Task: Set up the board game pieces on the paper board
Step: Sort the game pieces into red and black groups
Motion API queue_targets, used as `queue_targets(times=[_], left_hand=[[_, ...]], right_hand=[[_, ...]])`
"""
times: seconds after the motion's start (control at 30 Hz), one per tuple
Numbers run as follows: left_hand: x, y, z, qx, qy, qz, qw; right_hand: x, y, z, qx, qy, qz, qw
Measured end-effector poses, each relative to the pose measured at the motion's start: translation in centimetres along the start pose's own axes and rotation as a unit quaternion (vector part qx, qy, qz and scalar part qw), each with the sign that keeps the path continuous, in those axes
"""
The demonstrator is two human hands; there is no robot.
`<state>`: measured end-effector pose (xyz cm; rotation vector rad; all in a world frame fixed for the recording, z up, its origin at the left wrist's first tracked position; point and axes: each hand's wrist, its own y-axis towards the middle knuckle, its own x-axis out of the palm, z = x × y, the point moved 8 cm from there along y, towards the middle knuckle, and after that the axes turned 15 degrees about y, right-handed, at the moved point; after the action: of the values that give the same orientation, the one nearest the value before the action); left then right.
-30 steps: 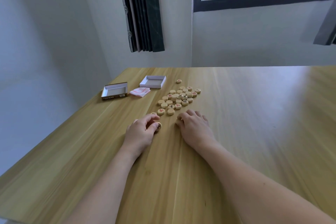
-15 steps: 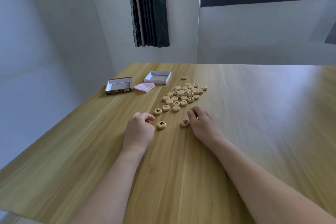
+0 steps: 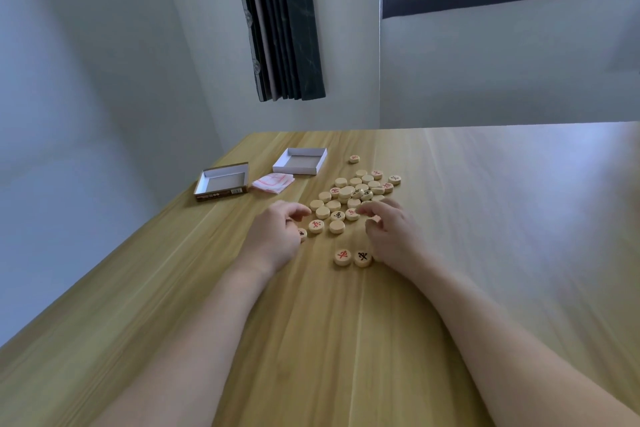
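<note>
Nearest on the pale wood-grain bench (image 3: pixel 485 253), two round pale wooden discs lie face up and touching, one with a red character (image 3: pixel 343 257) and, to its right, one with a black character (image 3: pixel 362 258); both sit on the near side of the loose heap of round wooden game discs (image 3: pixel 353 194), which serves here as the landmark. The step in hand looks like sorting: turning discs face up and drawing them out of the heap toward the person, red and black kept apart. To do it well, each disc should probably be taken singly by its edge, flipped only if blank side up, and set clear of the heap so nothing gets knocked back in. The right hand (image 3: pixel 391 232) hovers at the heap's near right edge with its fingers (image 3: pixel 375 210) loosely curled and narrow; they seem to hold nothing, though whether a fingertip touches the red-marked disc beside them I cannot tell. The left hand (image 3: pixel 277 236) is at the heap's near left edge, fingers curled and thumb close to forefinger; a black-marked disc (image 3: pixel 302 233) peeks out beside the palm, and a grip on it cannot be confirmed. Left of the heap lies the folded white paper board with red lines (image 3: pixel 273 181), not yet spread, so placing proper has not begun. Beyond it, left of the heap's far side, stand a brown-sided open cardboard box tray (image 3: pixel 221 184) and a white open box lid (image 3: pixel 300 166).
</note>
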<state>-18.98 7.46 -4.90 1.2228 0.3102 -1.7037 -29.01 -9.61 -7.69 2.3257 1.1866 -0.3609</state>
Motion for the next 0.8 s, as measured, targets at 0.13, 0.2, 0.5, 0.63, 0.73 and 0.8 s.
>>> queue_targets(times=[0.13, 0.2, 0.5, 0.63, 0.73, 0.8], left_hand=[[2.7, 2.9, 0.3, 0.076, 0.002, -0.035, 0.996], [3.5, 4.2, 0.0, 0.077, -0.023, -0.045, 0.996], [4.2, 5.9, -1.0, 0.083, -0.042, -0.076, 0.993], [4.0, 6.1, -0.7, 0.106, -0.065, -0.099, 0.987], [4.1, 6.0, -0.7, 0.121, -0.046, -0.106, 0.986], [4.5, 6.0, -0.7, 0.127, -0.037, -0.115, 0.984]], right_hand=[[1.9, 0.6, -1.4, -0.092, -0.087, -0.065, 0.990], [2.4, 0.5, -1.8, -0.114, -0.119, -0.089, 0.982], [1.3, 0.6, -1.3, -0.081, -0.140, -0.036, 0.986], [0.4, 0.8, -0.2, -0.037, -0.154, 0.013, 0.987], [0.2, 0.9, 0.3, -0.007, -0.111, 0.010, 0.994], [0.2, 0.9, 0.5, 0.001, -0.104, 0.004, 0.995]])
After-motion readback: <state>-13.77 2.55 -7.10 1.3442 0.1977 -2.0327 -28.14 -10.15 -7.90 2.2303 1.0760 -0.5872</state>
